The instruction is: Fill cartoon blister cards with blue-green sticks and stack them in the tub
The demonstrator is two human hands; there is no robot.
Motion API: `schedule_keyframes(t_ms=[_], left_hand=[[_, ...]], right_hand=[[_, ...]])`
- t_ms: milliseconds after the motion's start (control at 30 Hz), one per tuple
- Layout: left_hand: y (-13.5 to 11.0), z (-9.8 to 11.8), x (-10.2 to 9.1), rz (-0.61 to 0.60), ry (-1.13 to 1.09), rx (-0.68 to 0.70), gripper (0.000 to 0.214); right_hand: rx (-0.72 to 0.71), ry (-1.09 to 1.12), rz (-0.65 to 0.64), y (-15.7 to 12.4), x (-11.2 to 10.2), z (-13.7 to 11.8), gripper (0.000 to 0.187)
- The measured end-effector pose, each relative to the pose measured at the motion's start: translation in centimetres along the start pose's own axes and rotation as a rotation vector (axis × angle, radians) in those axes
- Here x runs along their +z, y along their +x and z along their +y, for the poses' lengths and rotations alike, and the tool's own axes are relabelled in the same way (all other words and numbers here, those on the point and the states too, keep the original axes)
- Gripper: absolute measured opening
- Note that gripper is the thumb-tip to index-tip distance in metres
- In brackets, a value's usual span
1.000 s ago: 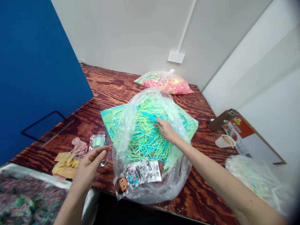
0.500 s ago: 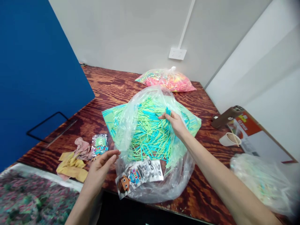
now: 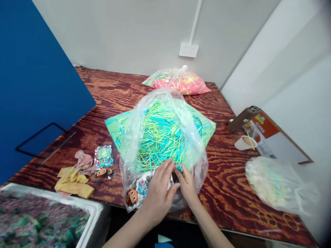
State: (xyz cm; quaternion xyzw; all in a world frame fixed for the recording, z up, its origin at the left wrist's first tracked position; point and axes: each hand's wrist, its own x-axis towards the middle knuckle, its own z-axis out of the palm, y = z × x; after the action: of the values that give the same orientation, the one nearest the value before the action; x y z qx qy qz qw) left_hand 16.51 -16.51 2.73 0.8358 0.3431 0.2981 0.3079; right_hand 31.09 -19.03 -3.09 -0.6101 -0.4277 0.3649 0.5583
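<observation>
A big clear plastic bag point(image 3: 134, 137) full of green and blue sticks point(image 3: 160, 137) lies open on the wooden table point(image 3: 116, 93). At its near mouth lies a printed cartoon packet point(image 3: 137, 191). My right hand point(image 3: 186, 184) pinches a few blue sticks point(image 3: 179, 168) at the bag's mouth. My left hand point(image 3: 158, 193) lies over the packet beside it, fingers stretched toward the sticks and touching the right hand.
A filled small packet point(image 3: 104, 165) and yellow and pink cloths point(image 3: 73, 177) lie left of the bag. A bag of pink and yellow sticks point(image 3: 176, 82) sits at the back. At the right are a cup point(image 3: 245, 142), a box point(image 3: 274, 137), another bag point(image 3: 276, 186) and rubber bands point(image 3: 269, 218). A tray point(image 3: 38, 217) is near left.
My right hand took blue sticks from the pile and drew them back to the bag's near mouth. My left hand moved right to meet it over the printed packet.
</observation>
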Motion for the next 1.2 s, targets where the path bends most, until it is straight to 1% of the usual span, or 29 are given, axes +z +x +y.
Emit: schedule_keyframes(t_ms=[67,100,167,233,300,333,400,467,567,633,700,767,867,933,1000,1100,1200], left_hand=[[0.3,0.4,1.4,-0.085,0.107,0.092,0.068],[0.4,0.4,1.8,-0.132,0.143,0.117,0.071],[0.3,0.2,2.0,-0.178,0.167,0.124,0.071],[-0.2,-0.5,1.2,-0.132,0.146,0.07,0.066],[-0.9,-1.7,-0.3,-0.033,0.132,-0.004,0.058],[-1.3,-2.4,-1.1,0.02,0.147,-0.041,0.052],[-2.2,-4.0,-2.6,0.09,0.237,-0.108,0.037],[-3.0,-5.5,-3.4,0.105,0.368,-0.173,0.031],[-3.6,-6.7,-3.6,0.059,0.478,-0.228,0.03],[-3.5,-6.9,-3.5,0.051,0.458,-0.256,0.023],[-3.1,-6.8,-3.6,0.082,0.396,-0.296,0.015],[-2.6,-6.7,-3.9,0.11,0.33,-0.331,0.012],[-1.9,-6.8,-4.6,0.075,0.256,-0.353,0.016],[-1.6,-7.0,-5.0,0.039,0.241,-0.351,0.02],[-1.3,-7.1,-5.3,0.031,0.249,-0.35,0.024],[-1.1,-7.1,-5.5,0.069,0.221,-0.34,0.028],[-1.1,-6.9,-5.8,0.159,0.129,-0.329,0.024]], right_hand=[[-0.006,0.054,0.017,-0.2,0.2,0.4,0.022],[-0.008,0.074,0.024,-0.3,0.3,0.5,0.026],[0.001,0.081,0.019,-0.5,0.4,0.5,0.028],[0.006,0.044,-0.014,-0.6,0.4,0.3,0.024],[-0.004,0.007,-0.046,-0.6,0.2,-0.1,0.02],[-0.011,-0.003,-0.055,-0.6,0.2,-0.2,0.02],[-0.019,-0.01,-0.062,-0.6,0.1,-0.3,0.02],[-0.023,-0.016,-0.063,-0.6,0.0,-0.2,0.02],[-0.034,-0.022,-0.064,-0.7,0.0,0.0,0.02],[-0.038,-0.023,-0.063,-0.7,0.0,0.0,0.02],[-0.036,-0.022,-0.061,-0.7,0.0,0.0,0.02],[-0.036,-0.016,-0.059,-0.7,0.0,0.0,0.02],[-0.039,-0.007,-0.052,-0.7,0.1,0.0,0.019],[-0.036,-0.002,-0.046,-0.7,0.1,-0.1,0.018],[-0.028,0.005,-0.048,-0.7,0.1,-0.1,0.018],[-0.018,0.018,-0.057,-0.6,0.0,-0.1,0.017],[-0.021,0.025,-0.056,-0.6,0.0,0.0,0.017]])
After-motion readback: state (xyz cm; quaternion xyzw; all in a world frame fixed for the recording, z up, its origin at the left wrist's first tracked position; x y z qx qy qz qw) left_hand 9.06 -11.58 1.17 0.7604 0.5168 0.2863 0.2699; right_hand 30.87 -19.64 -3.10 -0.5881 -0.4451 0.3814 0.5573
